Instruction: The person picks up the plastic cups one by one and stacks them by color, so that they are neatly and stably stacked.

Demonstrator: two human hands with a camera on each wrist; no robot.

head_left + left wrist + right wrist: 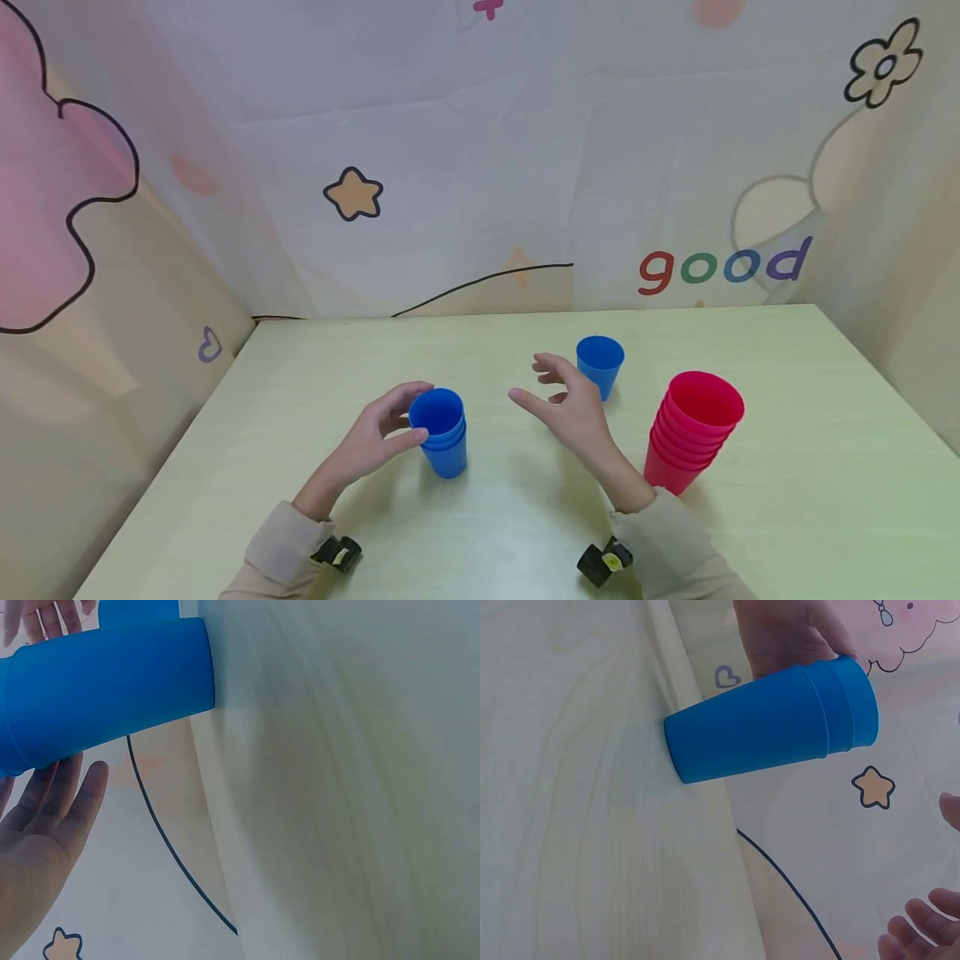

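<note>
A short stack of nested blue cups (447,457) stands upright on the table, a little left of centre. My left hand (378,429) grips it near the top, the thumb at the near side of the rim and the fingers around the far side. Two rims show on the stack (765,724) in the right wrist view. To the right, my right hand (573,410) is held over the table with its fingers spread and loosely bent, holding nothing. Just behind it stands a single blue cup (602,375), its lower left side partly covered by the hand.
A tall stack of nested red cups (681,437) stands at the right, beside the right forearm. The pale wooden table (480,542) ends at a printed cloth backdrop (465,167) behind and at both sides. Each wrist carries a small black camera (341,553).
</note>
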